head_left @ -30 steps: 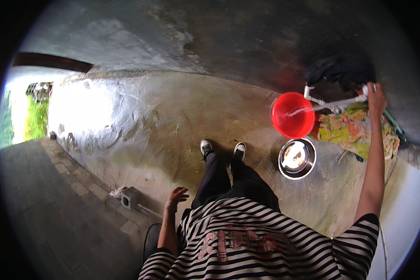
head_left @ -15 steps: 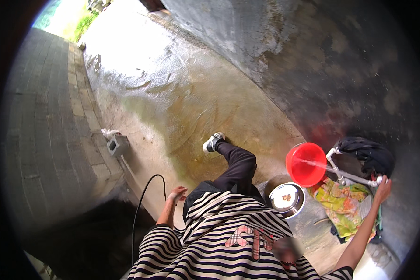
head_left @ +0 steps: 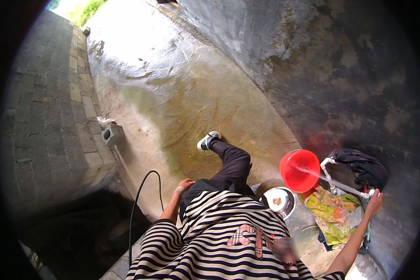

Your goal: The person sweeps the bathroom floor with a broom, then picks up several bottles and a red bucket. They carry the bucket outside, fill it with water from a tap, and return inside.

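At the right, my right hand (head_left: 374, 204) is closed at the end of a white pipe, on what looks like a tap (head_left: 368, 192). From there a stream of water (head_left: 343, 186) shoots left into a red bucket (head_left: 299, 171), whose mouth faces me. My left hand (head_left: 186, 184) lies against the hip of my dark trousers, fingers loosely extended, holding nothing that I can see. Below the bucket is a round metal basin (head_left: 290, 212) with a pale lid-like disc (head_left: 277, 199) bearing a brown patch.
Yellow-green patterned cloth (head_left: 331, 212) lies below the white pipe (head_left: 328, 170). Dark cloth (head_left: 364, 168) hangs by the stained wall (head_left: 331, 79). A black hose (head_left: 137, 205) loops at my left. A hollow block (head_left: 112, 134) stands near the brick wall (head_left: 46, 112). The concrete floor (head_left: 191, 102) looks wet.
My left hand has come in from beside my body to rest against my hip. The right hand stays at the tap, and water still runs into the bucket. The view has shifted slightly.
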Demonstrator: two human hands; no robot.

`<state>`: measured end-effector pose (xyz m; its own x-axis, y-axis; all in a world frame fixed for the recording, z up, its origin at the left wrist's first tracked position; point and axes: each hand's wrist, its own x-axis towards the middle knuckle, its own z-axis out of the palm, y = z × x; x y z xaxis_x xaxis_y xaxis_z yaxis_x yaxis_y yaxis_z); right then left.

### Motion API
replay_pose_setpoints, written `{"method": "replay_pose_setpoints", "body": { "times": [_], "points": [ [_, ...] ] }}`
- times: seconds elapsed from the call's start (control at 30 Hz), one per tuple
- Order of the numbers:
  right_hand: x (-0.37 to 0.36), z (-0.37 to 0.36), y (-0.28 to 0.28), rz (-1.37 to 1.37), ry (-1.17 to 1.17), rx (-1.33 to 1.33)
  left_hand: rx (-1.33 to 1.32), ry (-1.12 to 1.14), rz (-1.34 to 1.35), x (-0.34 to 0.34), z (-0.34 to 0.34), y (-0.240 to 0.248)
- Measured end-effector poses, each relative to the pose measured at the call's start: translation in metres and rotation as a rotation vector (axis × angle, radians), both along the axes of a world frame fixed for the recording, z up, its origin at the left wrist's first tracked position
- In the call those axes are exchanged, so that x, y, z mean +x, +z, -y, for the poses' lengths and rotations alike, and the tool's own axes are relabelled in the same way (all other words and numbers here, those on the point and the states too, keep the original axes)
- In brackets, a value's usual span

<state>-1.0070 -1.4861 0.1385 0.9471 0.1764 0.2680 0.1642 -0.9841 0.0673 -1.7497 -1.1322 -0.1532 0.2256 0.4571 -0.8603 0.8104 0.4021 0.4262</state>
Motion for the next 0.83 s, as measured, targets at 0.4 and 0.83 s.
{"method": "replay_pose_setpoints", "body": {
  "times": [0.4, 0.83],
  "points": [
    [0.001, -0.009, -0.009, 0.004, -0.027, 0.04, -0.065, 0.073, 0.167, -0.067, 0.011, -0.046],
    [0.0, -0.006, -0.001, -0.088, -0.13, -0.053, -0.202, 0.212, -0.016, -0.028, -0.06, 0.03]
  ]
}}
